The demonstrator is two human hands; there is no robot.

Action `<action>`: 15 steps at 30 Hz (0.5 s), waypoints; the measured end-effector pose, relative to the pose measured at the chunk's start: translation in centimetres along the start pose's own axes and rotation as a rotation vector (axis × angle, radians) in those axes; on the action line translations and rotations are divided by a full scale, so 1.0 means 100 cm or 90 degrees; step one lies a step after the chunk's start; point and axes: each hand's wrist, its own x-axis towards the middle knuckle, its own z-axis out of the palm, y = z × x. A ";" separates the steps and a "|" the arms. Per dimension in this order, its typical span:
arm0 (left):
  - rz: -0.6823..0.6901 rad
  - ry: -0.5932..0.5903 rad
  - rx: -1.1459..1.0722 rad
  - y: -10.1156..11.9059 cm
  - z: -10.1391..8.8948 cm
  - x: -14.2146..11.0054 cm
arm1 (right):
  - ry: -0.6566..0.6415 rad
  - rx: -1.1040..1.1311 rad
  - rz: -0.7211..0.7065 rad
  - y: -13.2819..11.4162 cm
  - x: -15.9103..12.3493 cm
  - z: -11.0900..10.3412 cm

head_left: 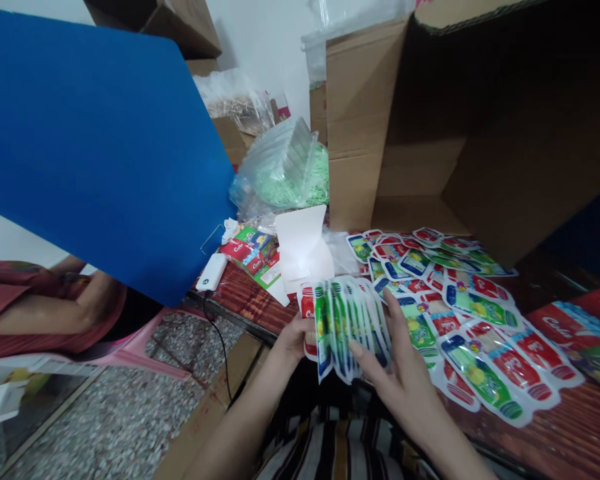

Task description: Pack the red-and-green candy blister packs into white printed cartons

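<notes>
Between my two hands I hold a stack of bottle-shaped candy packets (pixel 353 327), fanned upright, mostly green with a red one at the left end. My left hand (pixel 296 339) grips the left end by the red packet. My right hand (pixel 390 353) clasps the other end, thumb across the near face and fingers behind. An upright white carton flap (pixel 303 240) stands just beyond the stack. Many more red and green packets (pixel 480 373) lie spread over the table to the right of my right hand, overlapping each other.
A large open cardboard box (pixel 365 133) stands at the back right. Printed cartons (pixel 253 250) and a white power bank (pixel 212 272) with a cable lie left. Clear plastic trays (pixel 285 160) sit behind. A blue panel (pixel 95 147) partly hides another person (pixel 45 307).
</notes>
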 end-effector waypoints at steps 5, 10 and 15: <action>0.014 0.052 0.100 0.014 0.026 -0.028 | -0.119 0.146 0.108 0.018 0.012 -0.008; 0.110 0.113 0.092 0.060 0.047 -0.036 | -0.199 0.304 0.173 -0.010 0.062 -0.014; 0.050 0.143 0.094 0.126 0.041 0.018 | -0.226 0.372 0.109 -0.022 0.155 0.010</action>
